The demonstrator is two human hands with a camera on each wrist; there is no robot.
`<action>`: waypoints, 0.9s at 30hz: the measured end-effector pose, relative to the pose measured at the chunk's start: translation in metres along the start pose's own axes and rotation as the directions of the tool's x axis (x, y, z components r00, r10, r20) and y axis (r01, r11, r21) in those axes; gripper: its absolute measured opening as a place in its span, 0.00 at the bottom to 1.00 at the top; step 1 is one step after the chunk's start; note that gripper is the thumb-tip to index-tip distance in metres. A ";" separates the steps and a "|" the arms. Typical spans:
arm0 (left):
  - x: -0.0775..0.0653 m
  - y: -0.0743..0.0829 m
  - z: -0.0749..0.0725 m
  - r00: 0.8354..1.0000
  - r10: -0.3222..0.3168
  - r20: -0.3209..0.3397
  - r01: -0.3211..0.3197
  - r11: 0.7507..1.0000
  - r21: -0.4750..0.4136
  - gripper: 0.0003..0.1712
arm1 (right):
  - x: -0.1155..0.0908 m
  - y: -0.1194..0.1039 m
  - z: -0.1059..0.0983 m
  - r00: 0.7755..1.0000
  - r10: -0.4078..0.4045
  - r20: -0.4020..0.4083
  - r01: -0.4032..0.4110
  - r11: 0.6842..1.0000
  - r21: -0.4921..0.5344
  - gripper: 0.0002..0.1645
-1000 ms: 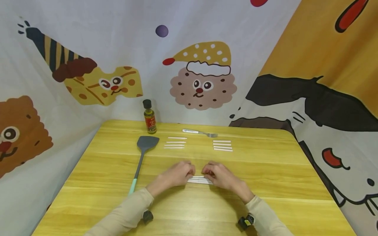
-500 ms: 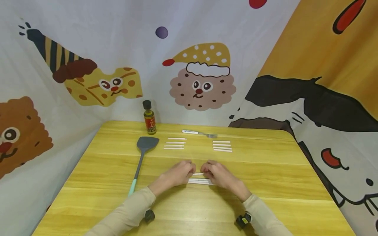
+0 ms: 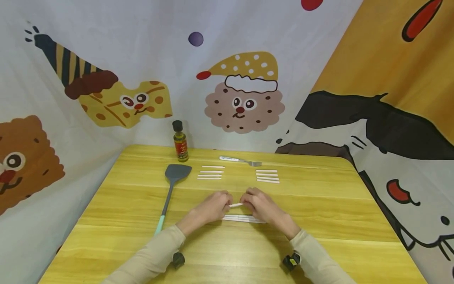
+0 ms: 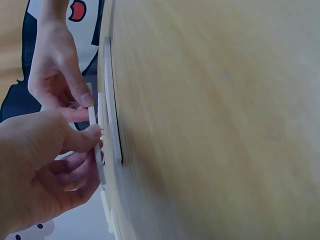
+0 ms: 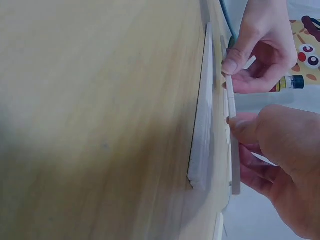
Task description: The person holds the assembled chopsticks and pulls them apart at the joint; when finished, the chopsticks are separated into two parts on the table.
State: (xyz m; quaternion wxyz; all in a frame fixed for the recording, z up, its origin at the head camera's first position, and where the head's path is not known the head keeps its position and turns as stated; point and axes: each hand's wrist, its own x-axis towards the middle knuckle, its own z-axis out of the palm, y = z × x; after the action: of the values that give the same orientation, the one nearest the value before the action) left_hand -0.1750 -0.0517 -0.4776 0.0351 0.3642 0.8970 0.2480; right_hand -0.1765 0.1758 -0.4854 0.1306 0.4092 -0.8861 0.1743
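Both hands hold one thin white stick (image 3: 236,205) level, above the table, in the head view. My left hand (image 3: 215,206) pinches its left part between thumb and fingers, and my right hand (image 3: 261,204) pinches its right part. A short length of stick shows between the fingertips. In the right wrist view a faint seam crosses the held stick (image 5: 231,103) between the two hands. Just nearer to me, several long white sticks (image 3: 242,218) lie side by side on the table; the right hand overlaps part of them. The left wrist view shows these sticks (image 4: 113,105) edge-on.
Beyond the hands lie two groups of short white sticks, a left group (image 3: 211,172) with narrowed right ends and a right group (image 3: 267,173). A fork (image 3: 230,159) lies behind them. A spatula (image 3: 168,197) and an upright oil bottle (image 3: 181,146) stand to the left on the wooden table (image 3: 340,213).
Both hands have lifted the stick up and away from the row of long sticks, moving slightly farther from me. The gap between stick and row has widened.
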 end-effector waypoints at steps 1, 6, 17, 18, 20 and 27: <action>-0.001 0.000 0.000 1.000 -0.003 -0.007 0.003 1.000 0.015 0.04 | 0.000 0.000 0.000 1.000 0.001 -0.002 -0.001 1.000 -0.003 0.04; -0.004 0.000 -0.002 0.999 0.005 -0.042 0.000 0.995 0.105 0.05 | 0.000 0.000 0.004 0.999 -0.023 -0.029 0.022 0.999 -0.029 0.05; -0.006 0.005 -0.006 0.994 0.065 -0.091 -0.045 0.976 0.214 0.04 | -0.007 -0.001 0.004 0.991 -0.089 -0.095 0.086 0.996 -0.040 0.07; -0.006 0.005 -0.006 0.993 0.070 -0.093 -0.048 0.975 0.218 0.04 | -0.007 -0.001 0.003 0.991 -0.091 -0.098 0.088 0.995 -0.038 0.07; -0.006 0.005 -0.006 0.991 0.084 -0.101 -0.059 0.971 0.232 0.04 | -0.008 -0.001 0.002 0.991 -0.090 -0.101 0.087 0.996 -0.031 0.07; -0.009 0.007 -0.007 0.989 0.108 -0.104 -0.077 0.962 0.263 0.07 | -0.008 -0.004 -0.003 0.993 -0.089 -0.081 0.087 0.996 -0.025 0.09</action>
State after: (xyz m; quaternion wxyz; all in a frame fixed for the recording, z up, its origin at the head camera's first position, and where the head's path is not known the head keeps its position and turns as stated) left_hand -0.1658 -0.0562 -0.4689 -0.0772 0.3921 0.9041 0.1513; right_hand -0.1682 0.1802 -0.4855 0.1787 0.4389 -0.8629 0.1754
